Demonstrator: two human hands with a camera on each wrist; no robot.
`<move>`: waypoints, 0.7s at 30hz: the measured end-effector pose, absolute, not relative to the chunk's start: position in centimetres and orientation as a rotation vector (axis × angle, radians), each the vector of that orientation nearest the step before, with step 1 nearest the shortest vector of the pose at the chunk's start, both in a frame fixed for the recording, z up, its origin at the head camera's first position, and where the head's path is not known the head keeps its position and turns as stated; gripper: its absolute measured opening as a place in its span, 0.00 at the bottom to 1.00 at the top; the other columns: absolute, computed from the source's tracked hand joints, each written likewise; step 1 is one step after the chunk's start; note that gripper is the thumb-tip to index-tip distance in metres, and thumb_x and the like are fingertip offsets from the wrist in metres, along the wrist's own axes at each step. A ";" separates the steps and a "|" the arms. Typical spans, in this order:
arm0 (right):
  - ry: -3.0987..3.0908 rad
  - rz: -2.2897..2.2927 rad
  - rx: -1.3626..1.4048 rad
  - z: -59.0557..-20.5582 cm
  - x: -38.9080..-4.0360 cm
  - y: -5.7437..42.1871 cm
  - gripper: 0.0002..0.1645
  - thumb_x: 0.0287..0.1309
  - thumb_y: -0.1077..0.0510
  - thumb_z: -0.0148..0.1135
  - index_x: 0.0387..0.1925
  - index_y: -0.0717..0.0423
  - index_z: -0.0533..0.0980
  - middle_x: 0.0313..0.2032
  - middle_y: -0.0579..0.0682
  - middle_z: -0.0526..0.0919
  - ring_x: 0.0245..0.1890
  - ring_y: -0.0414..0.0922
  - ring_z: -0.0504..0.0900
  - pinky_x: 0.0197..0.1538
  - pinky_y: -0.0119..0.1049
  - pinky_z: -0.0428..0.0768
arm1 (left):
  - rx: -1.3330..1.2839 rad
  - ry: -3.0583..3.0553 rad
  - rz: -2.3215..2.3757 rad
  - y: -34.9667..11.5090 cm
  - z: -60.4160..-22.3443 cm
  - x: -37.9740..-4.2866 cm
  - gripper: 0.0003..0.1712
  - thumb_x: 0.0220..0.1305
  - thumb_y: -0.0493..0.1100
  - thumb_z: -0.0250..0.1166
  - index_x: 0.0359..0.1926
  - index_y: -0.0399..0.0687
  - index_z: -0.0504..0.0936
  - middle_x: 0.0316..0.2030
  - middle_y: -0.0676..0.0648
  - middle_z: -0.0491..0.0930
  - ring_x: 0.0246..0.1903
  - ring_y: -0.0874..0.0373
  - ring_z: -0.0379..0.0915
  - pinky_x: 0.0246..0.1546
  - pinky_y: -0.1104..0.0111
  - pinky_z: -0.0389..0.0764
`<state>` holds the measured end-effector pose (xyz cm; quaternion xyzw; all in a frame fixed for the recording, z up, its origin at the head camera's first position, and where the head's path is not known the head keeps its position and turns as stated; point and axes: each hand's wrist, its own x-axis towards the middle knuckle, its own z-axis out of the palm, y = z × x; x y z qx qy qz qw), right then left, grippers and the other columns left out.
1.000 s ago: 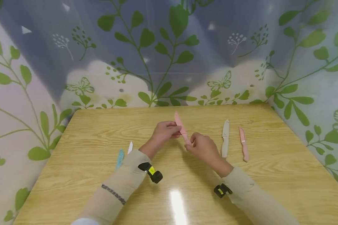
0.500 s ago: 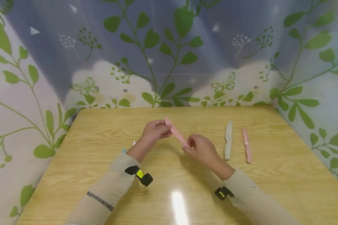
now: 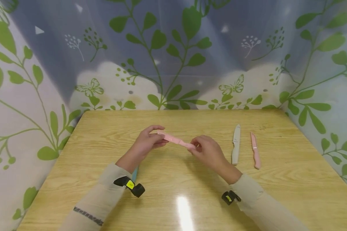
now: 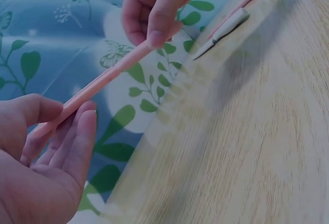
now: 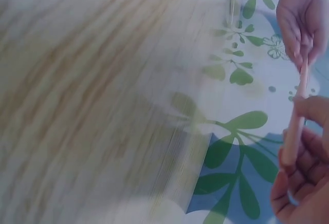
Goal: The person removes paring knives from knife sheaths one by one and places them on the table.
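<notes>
Both hands hold one pink knife (image 3: 174,139) above the table, stretched nearly level between them. My left hand (image 3: 143,144) pinches the blade end, thumb on one side and fingers on the other, as the left wrist view shows along the pink blade part (image 4: 95,85). At the other end, my right hand (image 3: 209,150) grips the handle (image 5: 291,144) between thumb and curled fingers. To the right of that hand lie a beige knife (image 3: 235,152) and a smaller pink knife (image 3: 256,154), both pointing away from me.
A turquoise thing (image 3: 134,174) lies on the wooden table (image 3: 167,179), mostly hidden behind my left forearm. Fabric with a leaf pattern (image 3: 159,64) hangs behind the table and at both sides.
The pink knife has turned from nearly upright to almost level as my left hand moved left and down with the blade end. My right hand has kept its grip, nearly in place.
</notes>
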<state>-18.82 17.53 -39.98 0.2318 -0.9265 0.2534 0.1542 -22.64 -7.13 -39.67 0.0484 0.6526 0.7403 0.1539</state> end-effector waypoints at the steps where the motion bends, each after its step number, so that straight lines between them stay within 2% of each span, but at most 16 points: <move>1: -2.639 0.731 0.684 -40.0 -18.9 17.6 0.12 0.51 0.54 0.71 0.33 0.57 0.80 0.29 0.50 0.83 0.28 0.43 0.77 0.31 0.39 0.80 | 0.142 1.852 2.118 -7.4 -39.7 -22.5 0.20 0.67 0.32 0.56 0.60 0.36 0.69 0.35 0.43 0.82 0.35 0.57 0.83 0.38 0.71 0.84; 6: -2.559 0.797 0.775 -39.9 -19.1 17.9 0.12 0.52 0.55 0.71 0.35 0.58 0.81 0.32 0.51 0.84 0.29 0.42 0.80 0.31 0.39 0.82 | 0.154 1.783 2.104 -8.4 -39.6 -21.9 0.19 0.68 0.32 0.56 0.58 0.31 0.70 0.34 0.46 0.84 0.36 0.58 0.83 0.39 0.72 0.83; 13: -2.507 0.902 0.808 -40.1 -19.2 17.8 0.08 0.55 0.56 0.68 0.35 0.56 0.81 0.29 0.49 0.83 0.27 0.40 0.75 0.29 0.38 0.78 | 0.155 1.744 2.082 -9.4 -39.7 -21.7 0.18 0.70 0.35 0.54 0.57 0.28 0.70 0.30 0.49 0.85 0.35 0.60 0.82 0.37 0.74 0.83; 18: -2.507 1.066 0.771 -40.0 -19.3 17.3 0.05 0.58 0.58 0.65 0.35 0.56 0.82 0.28 0.49 0.83 0.24 0.41 0.73 0.26 0.37 0.76 | 0.137 1.812 2.026 -9.9 -40.1 -21.4 0.18 0.71 0.39 0.54 0.54 0.28 0.72 0.37 0.44 0.84 0.37 0.60 0.82 0.39 0.72 0.83; 21: -2.519 1.197 0.729 -39.9 -19.4 16.9 0.05 0.59 0.59 0.64 0.35 0.56 0.82 0.24 0.51 0.80 0.19 0.42 0.69 0.20 0.34 0.70 | 0.139 1.857 1.997 -10.2 -40.3 -21.2 0.19 0.71 0.42 0.54 0.52 0.28 0.74 0.38 0.43 0.84 0.36 0.59 0.82 0.38 0.72 0.83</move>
